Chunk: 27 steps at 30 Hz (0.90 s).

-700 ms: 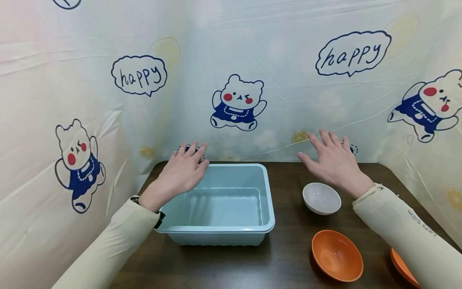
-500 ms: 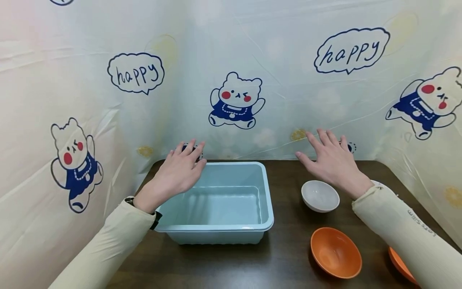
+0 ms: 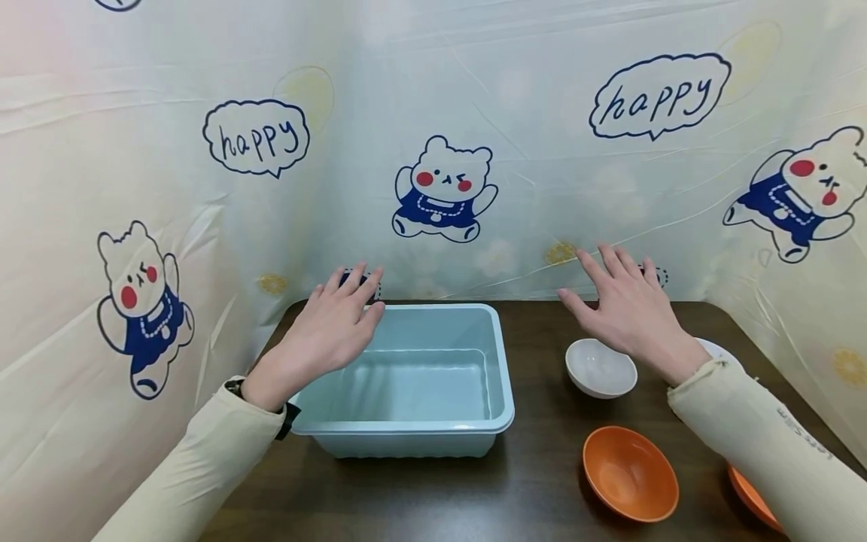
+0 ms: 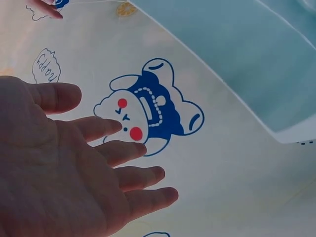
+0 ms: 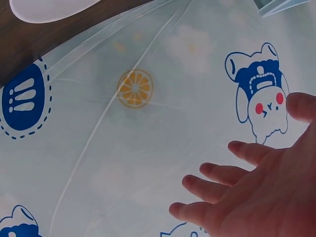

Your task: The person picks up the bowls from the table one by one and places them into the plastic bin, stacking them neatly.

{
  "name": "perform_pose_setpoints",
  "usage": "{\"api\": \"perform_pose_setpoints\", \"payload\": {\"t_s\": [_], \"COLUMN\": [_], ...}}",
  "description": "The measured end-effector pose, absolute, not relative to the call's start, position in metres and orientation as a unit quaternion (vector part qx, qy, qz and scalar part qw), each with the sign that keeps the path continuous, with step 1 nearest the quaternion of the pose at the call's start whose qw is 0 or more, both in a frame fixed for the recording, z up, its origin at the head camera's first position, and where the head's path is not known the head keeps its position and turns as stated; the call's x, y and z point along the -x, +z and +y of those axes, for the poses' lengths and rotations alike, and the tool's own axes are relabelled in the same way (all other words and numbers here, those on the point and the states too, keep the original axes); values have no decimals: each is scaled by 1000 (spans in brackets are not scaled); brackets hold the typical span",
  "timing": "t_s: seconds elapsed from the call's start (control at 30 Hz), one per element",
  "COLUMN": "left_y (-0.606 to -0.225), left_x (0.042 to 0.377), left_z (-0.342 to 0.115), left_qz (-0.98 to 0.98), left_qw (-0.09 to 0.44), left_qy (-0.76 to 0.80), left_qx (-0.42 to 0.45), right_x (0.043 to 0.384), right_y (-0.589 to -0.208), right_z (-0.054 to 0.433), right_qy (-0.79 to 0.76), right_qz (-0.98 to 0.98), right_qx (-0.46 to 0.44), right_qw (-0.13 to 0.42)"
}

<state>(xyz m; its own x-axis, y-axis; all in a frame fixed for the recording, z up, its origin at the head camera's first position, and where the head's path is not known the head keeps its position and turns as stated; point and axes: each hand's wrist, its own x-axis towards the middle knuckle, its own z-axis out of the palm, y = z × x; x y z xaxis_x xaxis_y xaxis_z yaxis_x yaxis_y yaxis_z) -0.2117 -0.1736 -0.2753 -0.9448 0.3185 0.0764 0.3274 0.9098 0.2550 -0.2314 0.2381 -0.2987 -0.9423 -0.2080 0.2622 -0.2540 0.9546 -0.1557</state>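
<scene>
In the head view my left hand (image 3: pixel 333 322) hovers over the left side of a light blue plastic basin (image 3: pixel 433 427), its fingers spread and holding nothing. The left wrist view shows that palm with straight fingers (image 4: pixel 143 177), the basin's edge at upper right. My right hand (image 3: pixel 626 305) is held in the air just beyond a small white bowl (image 3: pixel 601 369), fingers extended, nothing in it. Its fingers (image 5: pixel 217 190) also appear spread in the right wrist view. Closer to me sits an orange bowl (image 3: pixel 630 474).
A second orange bowl (image 3: pixel 752 497) is partly hidden under my right sleeve. Behind the right wrist a white dish (image 3: pixel 718 350) peeks out. Everything stands on a dark brown table (image 3: pixel 379 500). A printed curtain (image 3: pixel 528 196) hangs around the back and sides.
The head view has shifted slightly. My right forearm has moved a little right, showing more of the white dish, and the left hand has drifted slightly left. Both hands stay spread.
</scene>
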Motion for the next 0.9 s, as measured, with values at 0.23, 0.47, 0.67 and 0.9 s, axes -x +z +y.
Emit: {"api": "perform_pose_setpoints", "payload": {"t_s": [0.23, 0.47, 0.67, 0.9], "left_y": [-272, -273, -274, -282], "left_x": [200, 183, 173, 157], "left_z": [-175, -174, -177, -180], "left_qz": [-976, -973, -971, -962], "left_qw": [29, 41, 60, 91], "left_qy": [-130, -139, -151, -187], "left_qx": [171, 177, 176, 179], "right_x": [224, 212, 202, 190], "right_y": [-300, -302, -304, -307], "right_z": [238, 235, 235, 231], "right_qy": [90, 89, 94, 104], "right_qz": [-979, -979, -979, -973], "right_qx": [-121, -123, -125, -135], "right_qw": [136, 134, 133, 153]}}
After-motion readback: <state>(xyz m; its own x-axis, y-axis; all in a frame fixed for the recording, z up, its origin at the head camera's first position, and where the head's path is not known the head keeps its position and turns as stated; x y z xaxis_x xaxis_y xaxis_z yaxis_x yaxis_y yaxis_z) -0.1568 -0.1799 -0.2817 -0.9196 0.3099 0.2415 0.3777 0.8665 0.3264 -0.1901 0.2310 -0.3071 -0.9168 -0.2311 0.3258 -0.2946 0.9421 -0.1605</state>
